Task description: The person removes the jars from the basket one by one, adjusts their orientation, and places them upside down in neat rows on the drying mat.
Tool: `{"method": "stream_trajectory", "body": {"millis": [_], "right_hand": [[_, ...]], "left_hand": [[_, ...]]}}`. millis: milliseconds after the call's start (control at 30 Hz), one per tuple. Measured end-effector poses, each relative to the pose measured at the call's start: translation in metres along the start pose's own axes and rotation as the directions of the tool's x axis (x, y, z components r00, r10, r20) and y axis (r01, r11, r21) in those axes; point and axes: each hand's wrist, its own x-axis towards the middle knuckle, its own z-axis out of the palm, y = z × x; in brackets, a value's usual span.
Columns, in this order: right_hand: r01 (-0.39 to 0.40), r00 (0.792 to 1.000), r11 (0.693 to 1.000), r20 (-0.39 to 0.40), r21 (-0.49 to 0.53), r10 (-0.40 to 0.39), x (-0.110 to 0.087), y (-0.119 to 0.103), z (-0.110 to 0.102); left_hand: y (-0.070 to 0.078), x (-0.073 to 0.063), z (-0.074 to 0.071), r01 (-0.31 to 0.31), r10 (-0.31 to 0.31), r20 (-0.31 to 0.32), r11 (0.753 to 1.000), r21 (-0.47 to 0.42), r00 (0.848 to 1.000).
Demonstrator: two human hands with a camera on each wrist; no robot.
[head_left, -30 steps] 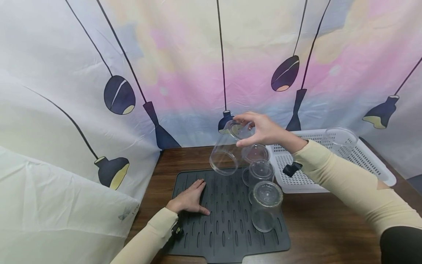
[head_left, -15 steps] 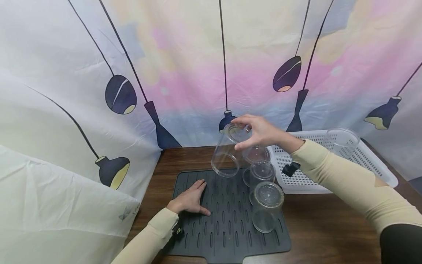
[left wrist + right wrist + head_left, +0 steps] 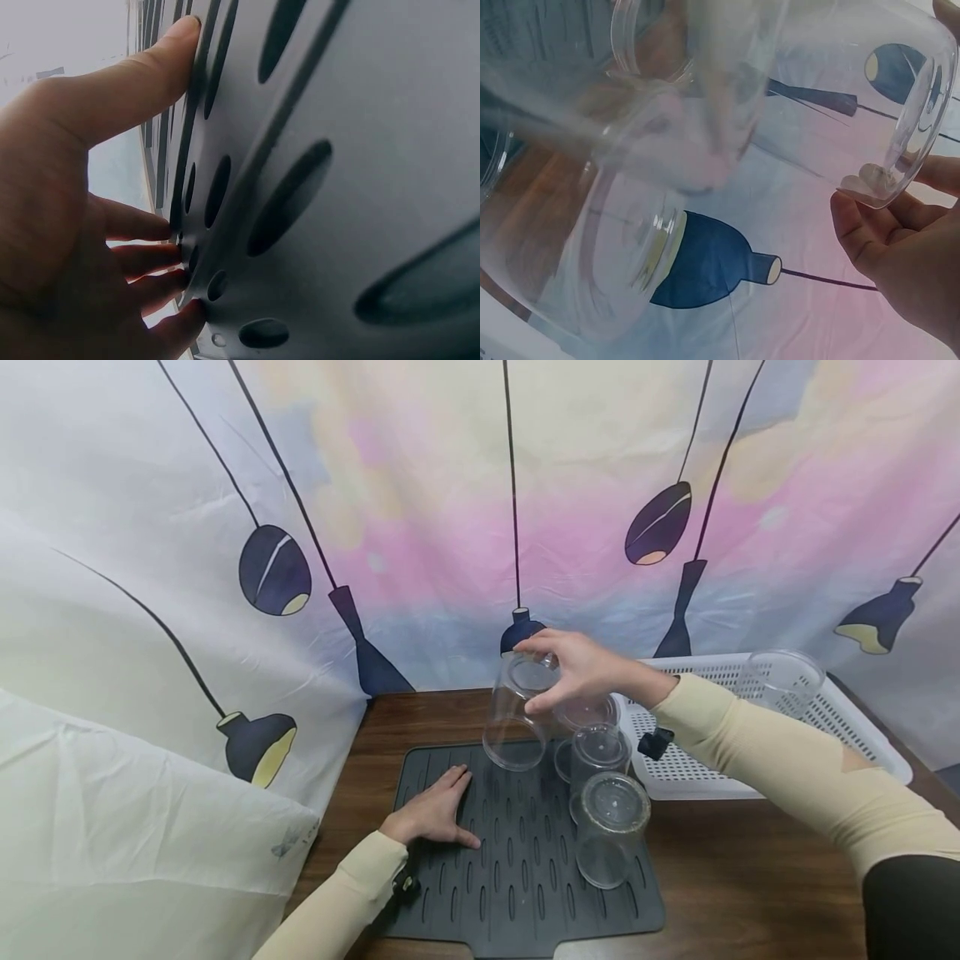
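Note:
My right hand (image 3: 581, 670) grips a clear tumbler (image 3: 516, 714) near its base, with the base uppermost and the mouth downward over the far part of a dark grey ribbed drying mat (image 3: 517, 897). In the right wrist view, fingertips (image 3: 853, 225) pinch the edge of that tumbler's base. Several other clear tumblers (image 3: 609, 852) stand upside down in a row along the mat's right side. My left hand (image 3: 435, 812) rests on the mat's left part, thumb and fingers spread; the left wrist view shows its fingertips (image 3: 186, 322) against the mat surface.
A white perforated basket (image 3: 720, 792) stands at the back right, with another clear tumbler (image 3: 783, 689) inside it. The wooden table (image 3: 720, 877) shows around the mat. A curtain (image 3: 450, 527) printed with lamps hangs right behind the table.
My right hand has lowered a little, and the tumbler in it has gone from tilted to nearly upright, mouth down. My left hand has stayed on the mat.

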Motion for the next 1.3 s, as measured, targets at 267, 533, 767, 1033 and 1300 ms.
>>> {"method": "stream_trajectory", "body": {"millis": [267,533,767,1033,1300], "right_hand": [[-0.017,0.997,0.999,0.072,-0.027,0.019,0.001,-0.002,0.006],[-0.023,0.993,0.997,0.114,-0.069,0.031,0.003,0.001,0.009],[0.002,0.991,0.998,0.135,-0.062,0.007,0.005,0.002,0.011],[0.017,0.986,0.998,0.164,-0.058,-0.007,0.007,0.007,0.018],[0.007,0.981,0.999,0.192,-0.046,0.002,0.009,0.008,0.022]], "left_hand": [[0.001,0.0,0.0,0.012,-0.012,-0.001,1.0,0.005,1.0],[0.002,0.003,-0.001,0.012,-0.012,0.004,1.0,0.019,1.0],[0.002,0.003,-0.002,0.012,-0.013,0.003,1.0,0.025,1.0],[0.001,0.001,0.0,0.017,-0.017,0.014,1.0,0.02,1.0],[0.001,0.0,0.001,0.018,-0.018,0.012,1.0,0.016,1.0]]}}
